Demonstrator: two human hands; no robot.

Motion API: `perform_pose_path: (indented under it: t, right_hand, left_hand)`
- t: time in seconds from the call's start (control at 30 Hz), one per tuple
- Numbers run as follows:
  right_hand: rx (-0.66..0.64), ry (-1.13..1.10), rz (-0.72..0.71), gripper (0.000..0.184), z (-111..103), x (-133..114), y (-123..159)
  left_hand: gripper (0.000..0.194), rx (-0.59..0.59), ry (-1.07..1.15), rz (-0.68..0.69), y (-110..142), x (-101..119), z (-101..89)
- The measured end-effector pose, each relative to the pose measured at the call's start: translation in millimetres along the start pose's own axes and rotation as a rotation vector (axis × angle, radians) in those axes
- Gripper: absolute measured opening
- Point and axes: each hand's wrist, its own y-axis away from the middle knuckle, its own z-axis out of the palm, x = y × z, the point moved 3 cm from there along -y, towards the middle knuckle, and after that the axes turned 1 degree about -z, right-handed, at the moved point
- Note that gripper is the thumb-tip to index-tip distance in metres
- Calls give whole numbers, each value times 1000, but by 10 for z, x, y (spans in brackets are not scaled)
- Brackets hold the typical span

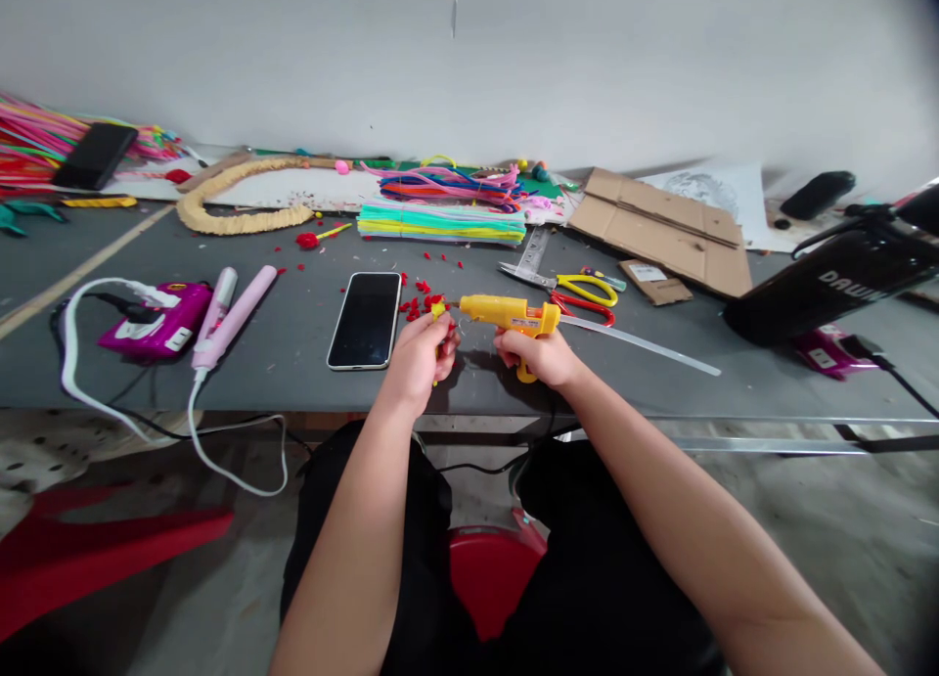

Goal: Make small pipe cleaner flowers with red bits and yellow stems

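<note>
My right hand [539, 356] is wrapped round the handle of a yellow hot glue gun [506, 312], whose nozzle points left. A clear glue stick [646, 345] trails out of its back end. My left hand [422, 358] pinches a small yellow fuzzy piece [438, 310], probably pipe cleaner, with a bit of it also showing below the fingers. The nozzle tip is close to this piece; whether they touch, I cannot tell. Small red pieces [417, 304] lie scattered on the table just behind my left hand.
A phone [365, 321] lies left of my hands. Scissors [579, 294] and pliers-like yellow-handled cutters [587, 287] lie behind the glue gun. Bundled pipe cleaners [440, 223] sit at the back, cardboard [660, 231] and a black bottle [828, 280] right, a pink hair straightener [235, 316] and purple power strip [157, 319] left.
</note>
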Motion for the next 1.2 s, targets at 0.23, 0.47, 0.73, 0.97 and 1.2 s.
perform_pose_path:
  t: [0.23,0.47,0.73,0.97,1.2]
  right_hand:
    - [3,5,3,17,-1,-11,4]
    - [4,12,4,17,-1,4,-4]
    - [171,203,-35,18,-136,-21,-2]
    - [371,547,-85,26,-420,-52,-149]
    - [340,724,29,44,-474,15,-228]
  left_hand:
    - [21,-24,17,-16,19,20,10]
    - [23,-109,47,-50,29,44,-10]
    - [26,-255,139,-77,85,140,-46]
    - [28,-287,163,-73,117,150,-25]
    - [25,-222,121,-26,90,131,-30]
